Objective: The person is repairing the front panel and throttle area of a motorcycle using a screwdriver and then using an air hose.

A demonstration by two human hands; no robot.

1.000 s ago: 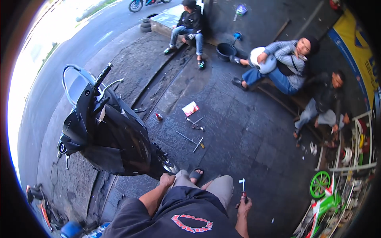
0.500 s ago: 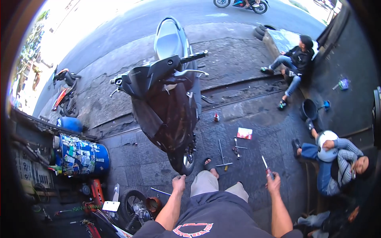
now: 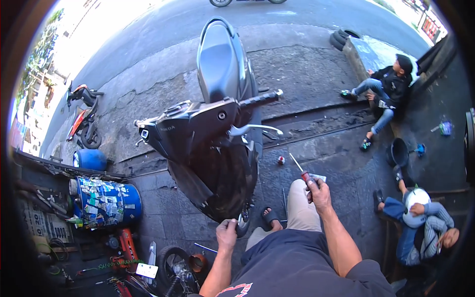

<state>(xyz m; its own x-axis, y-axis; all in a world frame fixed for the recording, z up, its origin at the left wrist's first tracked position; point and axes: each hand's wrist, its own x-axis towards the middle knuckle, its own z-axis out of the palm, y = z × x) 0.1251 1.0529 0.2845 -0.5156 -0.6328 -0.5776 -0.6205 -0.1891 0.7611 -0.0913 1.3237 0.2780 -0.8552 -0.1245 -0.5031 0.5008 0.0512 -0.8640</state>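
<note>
My left hand (image 3: 227, 232) has curled fingers low at the front of the black scooter (image 3: 193, 138), beside its front wheel (image 3: 244, 218); what they hold, if anything, I cannot make out. My right hand (image 3: 319, 194) grips a red-handled screwdriver (image 3: 305, 176), its metal shaft angled up and left, right of the scooter's body. A small red-and-white item (image 3: 281, 160) lies on the paving beyond the screwdriver. Behind my right hand and leg, a light packet and metal tools are partly hidden.
Two people (image 3: 396, 79) (image 3: 435, 222) sit at the right near a black bucket (image 3: 398, 152). Stacked tyres (image 3: 341, 37) stand by the road (image 3: 277, 20). At left are blue drums (image 3: 114, 203), a parked motorcycle (image 3: 86, 119) and parts with a loose wheel (image 3: 168, 262).
The view has swung left and up toward the scooter and road. My right hand has raised the screwdriver and moved it inward, closer to the scooter. A passing motorcycle has moved left along the road.
</note>
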